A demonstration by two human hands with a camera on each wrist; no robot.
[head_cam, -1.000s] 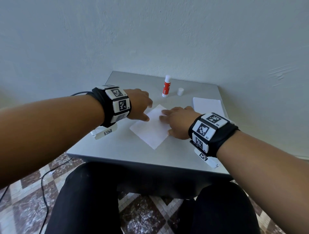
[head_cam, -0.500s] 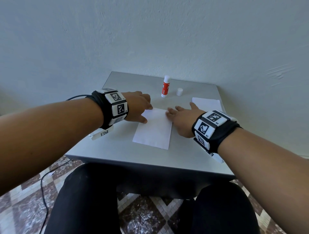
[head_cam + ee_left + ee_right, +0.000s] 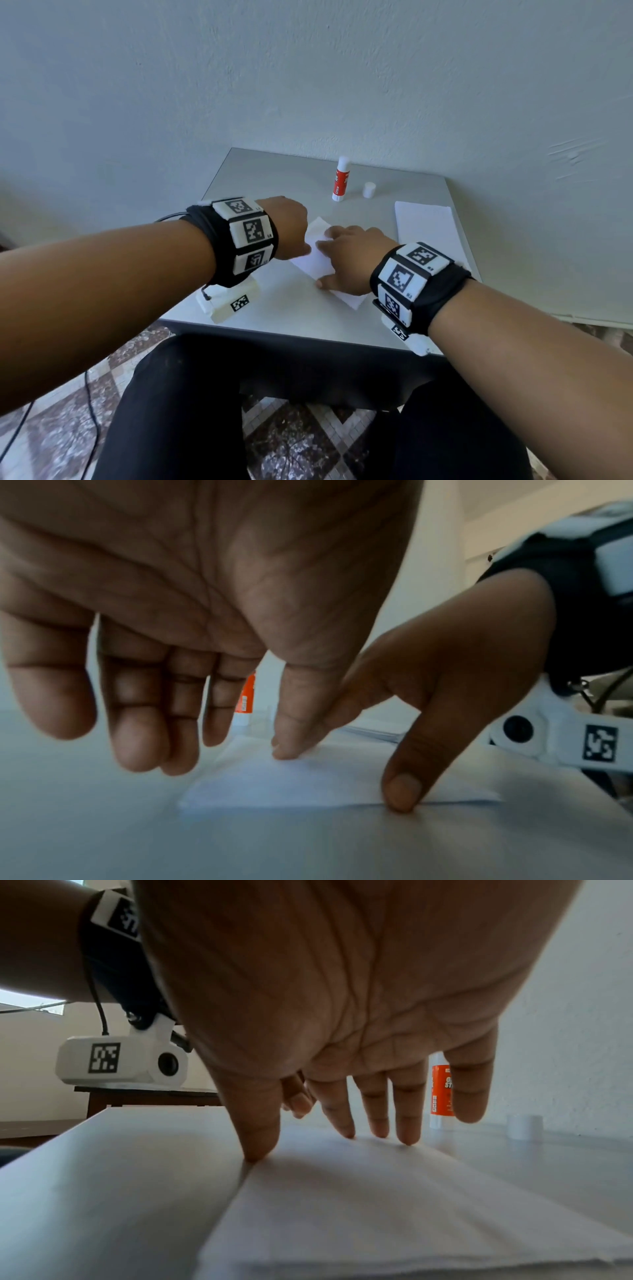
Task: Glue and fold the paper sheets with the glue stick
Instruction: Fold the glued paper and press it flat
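Two hands flat on folded paper sheet (image 3: 313, 263): right hand (image 3: 352, 262) fingers straight, pressing; left hand (image 3: 291, 233) thumb pressing, nothing gripped. Paper prob. light, floppy, slides easily; pin near edges w/ fingertips.

Dim cool daylight, soft blur, fisheye edges

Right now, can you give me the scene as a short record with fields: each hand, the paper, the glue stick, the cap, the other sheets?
left hand: open, thumb pressing the folded paper
right hand: open, fingertips and thumb pressing the folded paper
folded paper: flat on the grey table, under both hands
glue stick: upright, uncapped, behind the paper
cap: upright, right of the glue stick, apart
paper stack: right side of the table, untouched
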